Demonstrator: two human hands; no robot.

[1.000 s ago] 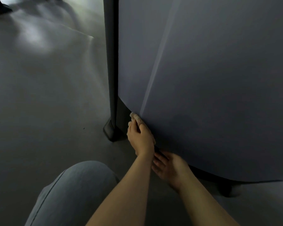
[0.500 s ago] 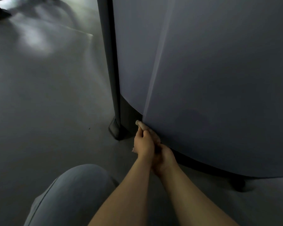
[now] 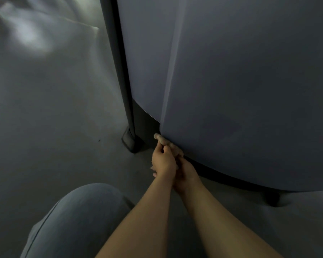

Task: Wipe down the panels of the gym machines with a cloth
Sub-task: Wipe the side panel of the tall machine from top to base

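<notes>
- The person crouches low, a grey-trousered knee [image 3: 78,216] at seven o'clock.
- The left hand [image 3: 163,162] has its fingers curled round a pale cloth [image 3: 161,140], pressing it to the bottom corner of the grey panel [image 3: 241,90].
- The right hand [image 3: 187,175] sits just behind, touching the left; how its fingers lie I cannot tell.
- A dark post [image 3: 119,71] meets the floor [image 3: 45,108] at eleven o'clock of the cloth.
</notes>
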